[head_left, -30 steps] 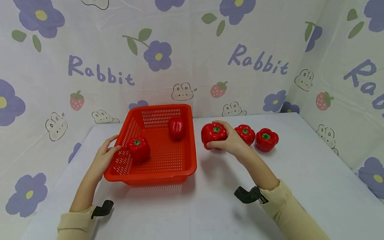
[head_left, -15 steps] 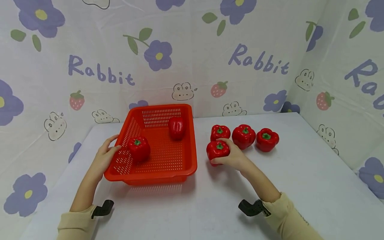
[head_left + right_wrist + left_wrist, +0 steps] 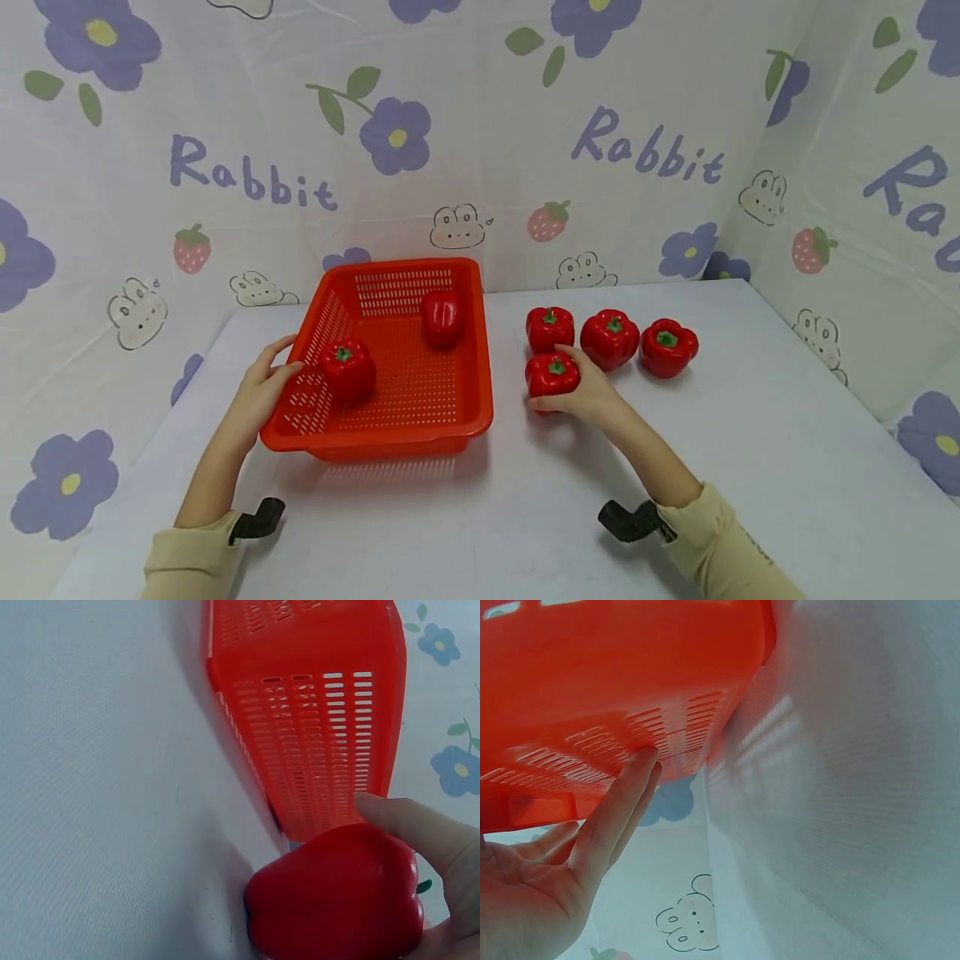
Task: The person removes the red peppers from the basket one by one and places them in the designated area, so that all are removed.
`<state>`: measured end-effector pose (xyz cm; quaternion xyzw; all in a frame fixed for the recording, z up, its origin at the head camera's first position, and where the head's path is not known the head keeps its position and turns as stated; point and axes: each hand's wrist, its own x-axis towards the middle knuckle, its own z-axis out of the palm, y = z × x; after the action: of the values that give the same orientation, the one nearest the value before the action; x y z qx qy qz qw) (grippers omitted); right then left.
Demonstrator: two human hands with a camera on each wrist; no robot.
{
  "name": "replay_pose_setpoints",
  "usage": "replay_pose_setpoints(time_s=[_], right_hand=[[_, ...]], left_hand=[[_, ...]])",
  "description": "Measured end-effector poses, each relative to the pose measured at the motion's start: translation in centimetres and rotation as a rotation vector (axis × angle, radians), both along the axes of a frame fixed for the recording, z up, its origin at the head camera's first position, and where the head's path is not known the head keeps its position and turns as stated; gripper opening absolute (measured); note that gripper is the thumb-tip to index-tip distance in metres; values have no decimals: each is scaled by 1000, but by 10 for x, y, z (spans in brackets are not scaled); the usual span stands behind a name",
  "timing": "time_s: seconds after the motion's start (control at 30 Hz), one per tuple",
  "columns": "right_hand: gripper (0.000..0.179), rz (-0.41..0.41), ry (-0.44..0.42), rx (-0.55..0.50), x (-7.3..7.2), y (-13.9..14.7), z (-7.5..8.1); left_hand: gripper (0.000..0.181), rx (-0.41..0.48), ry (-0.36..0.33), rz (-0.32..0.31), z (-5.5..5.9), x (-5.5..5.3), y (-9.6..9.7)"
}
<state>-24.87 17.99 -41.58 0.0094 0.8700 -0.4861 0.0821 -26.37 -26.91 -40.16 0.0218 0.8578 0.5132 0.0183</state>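
Note:
A red bell pepper [image 3: 551, 373] with a green stem stands upright on the table, right of the red plastic basket [image 3: 390, 444]. My right hand [image 3: 588, 393] holds it from the right side, thumb on the near side and fingers on the far side. In the right wrist view the pepper [image 3: 334, 896] sits low by the table, close to the basket's perforated wall [image 3: 307, 750]. My left hand [image 3: 258, 396] holds the basket's left rim, thumb at the top edge. In the left wrist view its long fingers [image 3: 615, 806] lie straight along the outer wall.
Two bell peppers lie inside the basket, one upright [image 3: 347, 372] at left and one on its side [image 3: 442, 319] at the back. Behind my right hand stand three more: left [image 3: 550, 330], middle [image 3: 610, 340] and right [image 3: 668, 348]. A printed cloth [image 3: 480, 142] hangs behind the white table [image 3: 525, 517].
My right hand has brought the pepper down and toward me, then slightly right, in front of the back row. The left hand and basket have stayed in place.

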Motion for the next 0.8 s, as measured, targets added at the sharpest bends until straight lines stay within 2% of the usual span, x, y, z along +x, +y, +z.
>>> replay_pose_setpoints(time_s=[0.2,0.37,0.5,0.8], right_hand=[[96,-23,-8,-30,2,-1,0],[96,-26,-1,-63,2,0,1],[94,-22,5,-66,2,1,1],[94,-29,-2,-60,2,2,-1]], left_hand=[[59,0,-3,1,1,1,1],[58,16,25,6,0,2,1],[57,21,46,7,-1,2,1],[57,23,45,3,-1,2,0]])
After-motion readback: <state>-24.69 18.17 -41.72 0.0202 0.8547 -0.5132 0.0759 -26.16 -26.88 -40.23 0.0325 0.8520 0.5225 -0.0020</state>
